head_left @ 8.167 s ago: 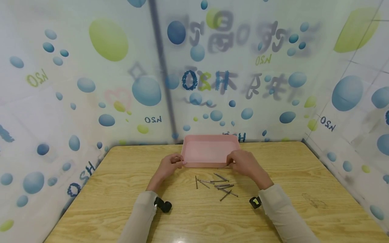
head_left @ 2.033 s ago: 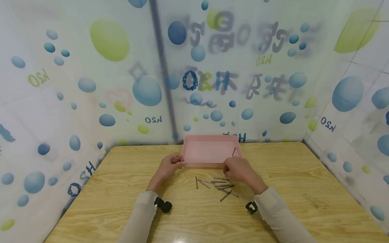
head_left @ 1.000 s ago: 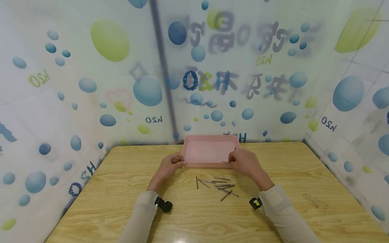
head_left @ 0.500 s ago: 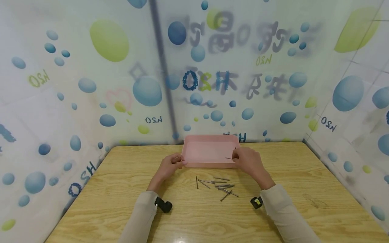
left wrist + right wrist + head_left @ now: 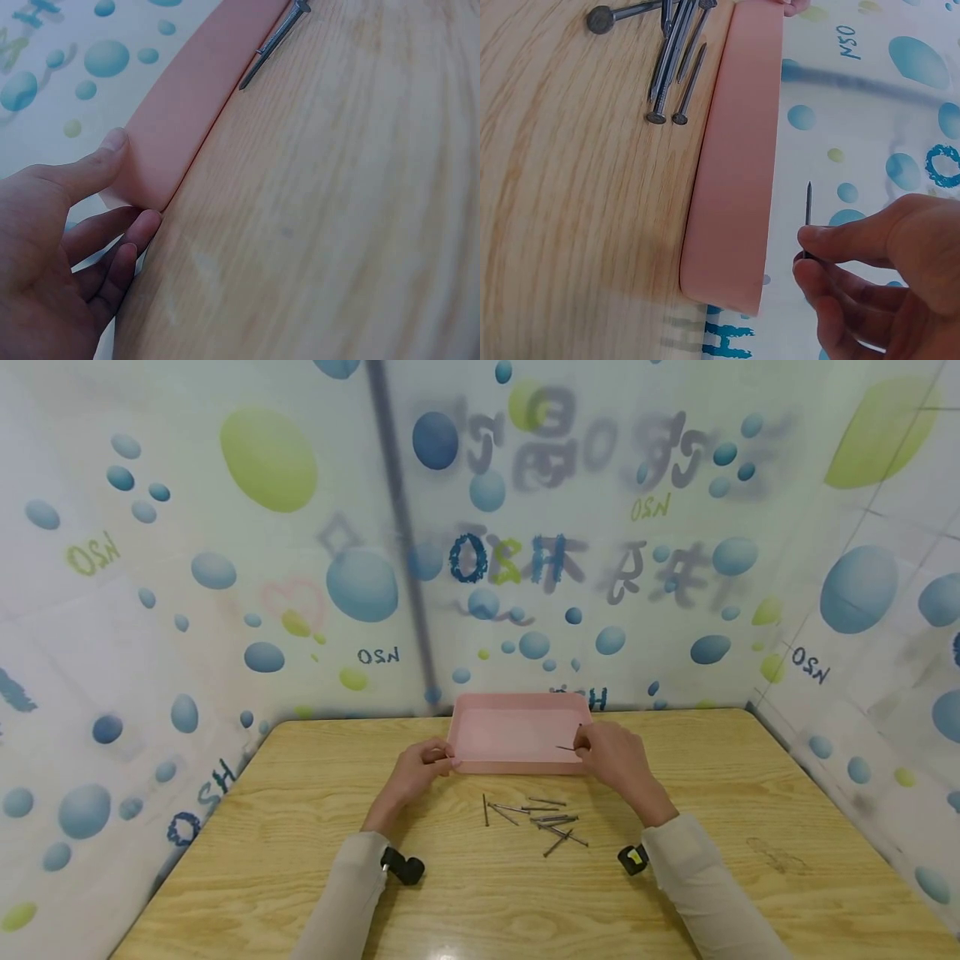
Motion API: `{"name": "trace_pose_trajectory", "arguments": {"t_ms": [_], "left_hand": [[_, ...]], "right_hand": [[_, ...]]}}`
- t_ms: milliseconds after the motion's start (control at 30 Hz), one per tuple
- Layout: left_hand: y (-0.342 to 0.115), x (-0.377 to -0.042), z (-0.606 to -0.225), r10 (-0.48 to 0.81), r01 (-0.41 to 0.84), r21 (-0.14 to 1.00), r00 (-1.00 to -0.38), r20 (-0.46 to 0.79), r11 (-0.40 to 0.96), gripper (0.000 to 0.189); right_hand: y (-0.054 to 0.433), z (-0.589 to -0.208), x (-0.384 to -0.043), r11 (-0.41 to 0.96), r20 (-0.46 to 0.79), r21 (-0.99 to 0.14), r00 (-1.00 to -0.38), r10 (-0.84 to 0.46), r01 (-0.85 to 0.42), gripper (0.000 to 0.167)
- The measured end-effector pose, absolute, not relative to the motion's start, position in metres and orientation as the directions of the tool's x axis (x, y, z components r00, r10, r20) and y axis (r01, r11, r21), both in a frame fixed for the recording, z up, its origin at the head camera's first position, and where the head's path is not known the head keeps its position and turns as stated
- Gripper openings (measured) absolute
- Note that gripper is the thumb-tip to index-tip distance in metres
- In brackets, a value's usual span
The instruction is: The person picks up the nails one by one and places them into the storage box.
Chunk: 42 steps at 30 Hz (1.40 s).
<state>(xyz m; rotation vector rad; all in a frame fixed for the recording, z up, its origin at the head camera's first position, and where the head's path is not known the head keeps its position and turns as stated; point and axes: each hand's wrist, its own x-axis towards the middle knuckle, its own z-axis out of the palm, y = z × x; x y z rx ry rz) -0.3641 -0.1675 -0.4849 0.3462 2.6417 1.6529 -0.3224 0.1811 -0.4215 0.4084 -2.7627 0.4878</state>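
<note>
A shallow pink tray (image 5: 517, 727) lies at the far edge of the wooden table. At its front left corner my left hand (image 5: 415, 772) holds on, the thumb (image 5: 114, 142) against the tray wall and the other fingers bent beside the corner. Over the tray's right end my right hand (image 5: 615, 764) pinches a nail (image 5: 808, 206) between thumb and fingertips, its point sticking out. A second nail inside the tray is mostly hidden behind the right hand in the head view. Several loose nails (image 5: 555, 818) are scattered on the table in front of the tray.
The wooden table (image 5: 480, 893) stands against a wall covering (image 5: 525, 610) printed with blue and green drops. Dark wrist cameras (image 5: 405, 867) are strapped to both wrists. Some loose nails overlap each other.
Over the last two seconds my right hand has lifted a nail from the table before the tray and carried it over the tray's right end. The left hand has stayed put.
</note>
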Motion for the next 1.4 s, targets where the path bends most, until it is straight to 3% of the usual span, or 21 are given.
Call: {"name": "trace_pose_trajectory", "arguments": {"t_ms": [867,1400], "left_hand": [[-0.168,-0.363,-0.484,0.174,0.165,0.886,-0.980,0.098,0.433,0.011],[-0.168,-0.364,-0.485,0.178,0.159,0.886,-0.980,0.088,0.436,0.012]], "right_hand": [[0.178,-0.420,-0.322,0.893,0.354,-0.285,-0.904,-0.239,-0.347,0.008],[0.160,-0.425,-0.320,0.879,0.229,-0.193,-0.891,-0.393,-0.437,0.004]]}}
